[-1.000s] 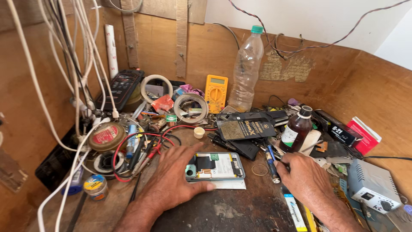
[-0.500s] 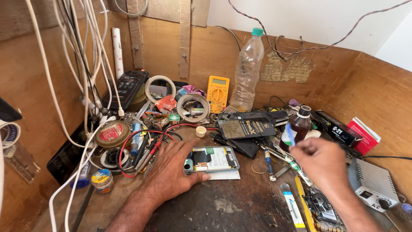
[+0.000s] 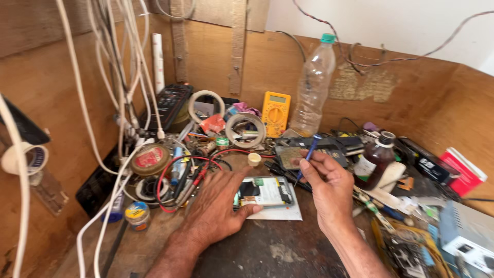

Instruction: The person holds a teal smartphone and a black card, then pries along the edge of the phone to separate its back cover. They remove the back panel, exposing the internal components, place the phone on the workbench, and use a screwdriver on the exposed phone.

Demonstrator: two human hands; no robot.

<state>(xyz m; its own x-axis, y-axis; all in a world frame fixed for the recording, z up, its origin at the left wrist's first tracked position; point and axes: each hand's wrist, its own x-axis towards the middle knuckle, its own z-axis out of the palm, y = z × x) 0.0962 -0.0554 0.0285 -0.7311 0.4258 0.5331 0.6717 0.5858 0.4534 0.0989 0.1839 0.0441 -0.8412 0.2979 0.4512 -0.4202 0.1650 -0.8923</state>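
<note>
Cluttered wooden table (image 3: pixel 288 252) at frame centre carries an opened phone (image 3: pixel 265 191), thin, light and fragile, best held by its edges, pinned flat under the spread left hand (image 3: pixel 218 208) while the right hand (image 3: pixel 329 188) pinches a blue screwdriver (image 3: pixel 307 155).

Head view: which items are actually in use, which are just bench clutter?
In use:
- left hand steadying the opened phone
- right hand holding the blue screwdriver

Lying about:
- yellow multimeter
- plastic bottle
- brown glass bottle
- tape rolls
- round tin
</note>
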